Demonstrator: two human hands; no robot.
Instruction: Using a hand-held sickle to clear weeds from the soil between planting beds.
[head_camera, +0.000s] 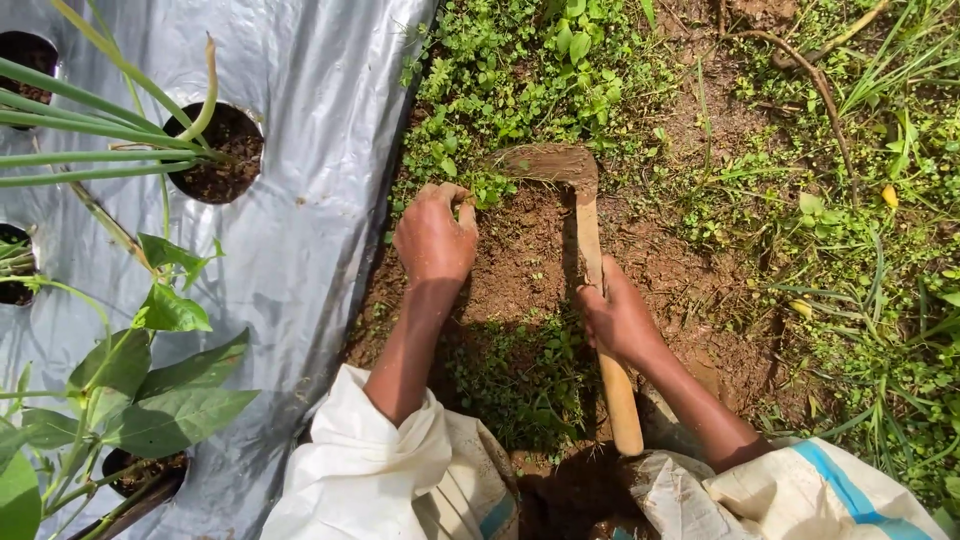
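the right hand (618, 318) was wrapped tight round the wooden handle of a small hoe (592, 270), gripping it about midway, with the butt of the handle running back toward the person's lap. the hoe's soil-caked blade (545, 163) lay at the far end, set against the ground where bare brown soil (520, 260) met a mat of low green weeds (520, 70). the left hand (434, 238) was curled into a fist just left of the blade, knuckles up, its fingertips pressed down into the weeds at the edge of the soil; whether it held any of them could not be told. a clump of weeds (525, 375) stood nearer, between the two forearms. to the left, silver plastic mulch sheet (310, 120) covered a bed, with round holes showing dark earth, and leafy young plants (130, 370) rose from the near holes. grass (890, 250) spread on the right.
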